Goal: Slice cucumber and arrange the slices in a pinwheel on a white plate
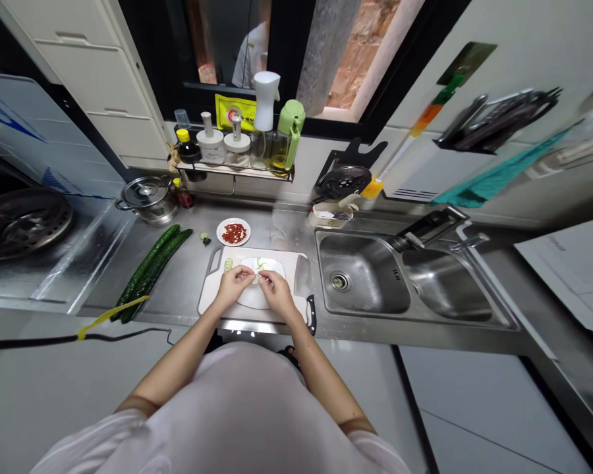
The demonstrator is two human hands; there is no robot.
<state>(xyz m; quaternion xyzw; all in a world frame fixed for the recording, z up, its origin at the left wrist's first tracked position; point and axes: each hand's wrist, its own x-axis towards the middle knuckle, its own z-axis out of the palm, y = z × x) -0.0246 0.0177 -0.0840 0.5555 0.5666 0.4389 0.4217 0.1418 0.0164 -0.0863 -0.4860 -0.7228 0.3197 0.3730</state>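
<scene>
My left hand [234, 284] and my right hand [277, 293] meet over a white plate [250, 299], thumbs and fingertips pinched together. Between them is a small pale cucumber slice [255, 280], partly covered by the fingers. More thin cucumber slices [261, 263] lie fanned at the plate's far side. The plate rests on a pale cutting board [210, 295]. Several cucumber rounds [228, 264] sit on the board, left of the plate. A knife with a black handle [311, 315] lies along the board's right edge.
Two whole cucumbers [153, 273] lie on the counter at left. Behind the board stand a dish of chopped red pieces [234, 232] and cucumber ends [205, 239]. A lidded pot [148, 197] is back left; a double sink [366, 273] is at right. Seasoning bottles line a wall shelf [232, 170].
</scene>
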